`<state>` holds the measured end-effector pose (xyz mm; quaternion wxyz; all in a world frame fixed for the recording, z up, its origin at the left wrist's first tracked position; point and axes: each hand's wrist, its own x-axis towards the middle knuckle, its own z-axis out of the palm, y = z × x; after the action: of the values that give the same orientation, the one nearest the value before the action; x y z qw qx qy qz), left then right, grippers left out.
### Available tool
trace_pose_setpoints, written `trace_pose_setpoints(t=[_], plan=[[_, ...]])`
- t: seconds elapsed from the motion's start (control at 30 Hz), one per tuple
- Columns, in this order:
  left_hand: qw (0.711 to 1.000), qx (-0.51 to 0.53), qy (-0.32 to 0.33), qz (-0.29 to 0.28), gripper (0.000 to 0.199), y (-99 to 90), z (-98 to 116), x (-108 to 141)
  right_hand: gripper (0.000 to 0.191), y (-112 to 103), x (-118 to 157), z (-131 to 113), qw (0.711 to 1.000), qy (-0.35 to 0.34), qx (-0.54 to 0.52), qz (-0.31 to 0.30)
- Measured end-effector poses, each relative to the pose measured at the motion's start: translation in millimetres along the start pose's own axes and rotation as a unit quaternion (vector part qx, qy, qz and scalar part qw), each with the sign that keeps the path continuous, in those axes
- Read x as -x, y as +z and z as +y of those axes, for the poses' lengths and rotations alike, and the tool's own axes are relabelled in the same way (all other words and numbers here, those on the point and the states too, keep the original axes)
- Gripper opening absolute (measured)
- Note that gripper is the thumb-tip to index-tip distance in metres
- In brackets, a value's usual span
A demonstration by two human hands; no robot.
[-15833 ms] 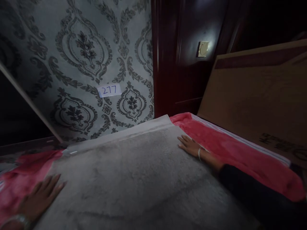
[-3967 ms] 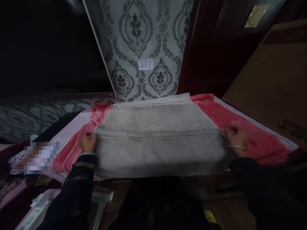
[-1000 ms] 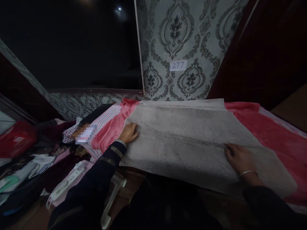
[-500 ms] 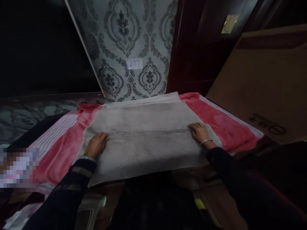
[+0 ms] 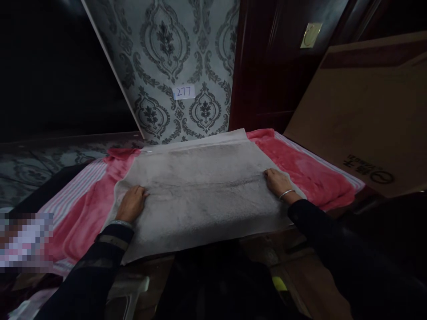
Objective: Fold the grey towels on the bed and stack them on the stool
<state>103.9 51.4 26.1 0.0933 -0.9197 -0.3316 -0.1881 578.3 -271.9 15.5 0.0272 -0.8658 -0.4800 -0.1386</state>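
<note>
A grey, plush-looking cloth [image 5: 196, 206] lies spread before me, with a wrinkled crease running across its middle between my hands. Near its left edge, my left hand [image 5: 131, 203] has its fingers curled and pinching the fabric. My right hand [image 5: 278, 181] pinches the same cloth near the right edge, its fingers bent down into the surface. Under the grey cloth, a pink-red plush blanket [image 5: 303, 171] shows on both sides. Striped fabric [image 5: 78, 178] shows at the blanket's outer edges.
A large cardboard box [image 5: 370, 111] stands at the right. Behind are a patterned wall [image 5: 207, 66] with a paper label [image 5: 183, 92] reading 277, and a dark red door frame [image 5: 263, 66]. A dark panel [image 5: 56, 75] fills the upper left. A pale stool-like frame [image 5: 130, 289] sits below.
My fingers have curled tighter into the grey cloth, most plainly on the right hand. The crease between them looks more puckered. The view has shifted slightly.
</note>
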Motion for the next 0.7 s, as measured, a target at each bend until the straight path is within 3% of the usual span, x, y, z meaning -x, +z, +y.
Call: trace_pose_setpoints(t=[0.3,0.53,0.7], plan=[[0.998,0.02,-0.021,0.056,0.014,-14.2,3.3,9.4,0.029,-13.1,8.2,11.0,1.0,0.011,0.011,0.022],[0.991,0.042,-0.048,0.119,0.011,-31.4,4.2,32.7,0.024,-22.2,40.4,23.5,0.988,0.012,-0.04,0.152],[0.984,0.027,-0.051,0.169,0.015,-63.1,15.4,59.1,0.023,-46.9,72.2,34.2,0.97,-0.035,-0.048,0.234]])
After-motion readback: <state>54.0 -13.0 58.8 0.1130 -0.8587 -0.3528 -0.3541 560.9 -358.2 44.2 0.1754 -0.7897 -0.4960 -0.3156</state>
